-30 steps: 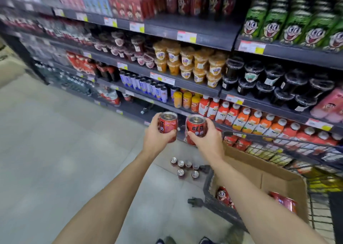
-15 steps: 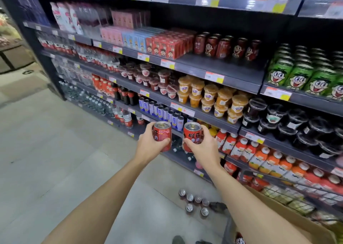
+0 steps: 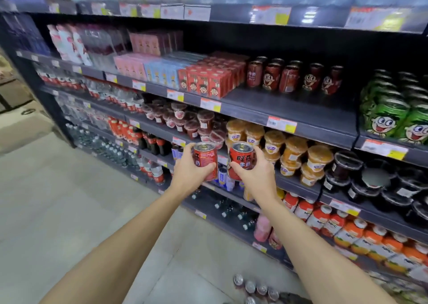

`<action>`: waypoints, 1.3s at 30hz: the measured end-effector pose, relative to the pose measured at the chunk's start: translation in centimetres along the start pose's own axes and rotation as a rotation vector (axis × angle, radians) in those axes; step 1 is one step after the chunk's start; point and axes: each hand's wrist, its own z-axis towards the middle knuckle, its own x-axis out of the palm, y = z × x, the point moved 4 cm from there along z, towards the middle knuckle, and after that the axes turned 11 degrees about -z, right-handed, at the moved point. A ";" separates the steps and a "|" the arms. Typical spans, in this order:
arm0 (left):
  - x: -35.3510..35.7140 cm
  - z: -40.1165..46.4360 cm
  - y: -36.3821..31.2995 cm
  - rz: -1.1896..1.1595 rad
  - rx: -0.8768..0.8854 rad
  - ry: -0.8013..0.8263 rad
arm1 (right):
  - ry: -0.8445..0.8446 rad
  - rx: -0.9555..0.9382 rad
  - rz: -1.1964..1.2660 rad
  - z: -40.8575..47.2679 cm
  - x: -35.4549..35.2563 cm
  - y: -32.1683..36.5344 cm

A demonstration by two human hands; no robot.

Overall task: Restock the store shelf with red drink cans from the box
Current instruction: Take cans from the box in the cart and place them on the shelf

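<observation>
While both arms are stretching out, the left hand [image 3: 190, 176] is gripping one red can [image 3: 205, 160] and the right hand [image 3: 254, 176] is gripping another can [image 3: 240, 160], both upright and just beside each other. Compared to a second ago, the view's tilting up and the box has dropped out of frame, so I'm guessing they're heading for the gap on the shelf [image 3: 289, 111] in front of the row of cans [image 3: 294, 76].

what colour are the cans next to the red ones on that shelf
Green with a cartoon face, the green drink cans; head view.
</observation>
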 end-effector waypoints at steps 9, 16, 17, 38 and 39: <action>-0.3 11.1 -5.0 -0.016 0.192 0.019 | -0.113 -0.094 0.017 9.5 0.3 4.8; 1.4 17.2 -9.2 -0.010 0.316 0.106 | -0.208 -0.088 -0.005 14.0 -1.9 6.2; 2.0 18.0 -9.7 -0.025 0.328 0.132 | -0.231 -0.071 -0.016 14.6 -2.4 6.0; 19.2 26.3 -11.7 -0.087 0.434 0.577 | -0.574 0.375 -0.197 20.8 -9.4 -2.6; 19.7 26.4 -11.6 -0.101 0.432 0.593 | -0.581 0.383 -0.203 20.9 -9.6 -2.8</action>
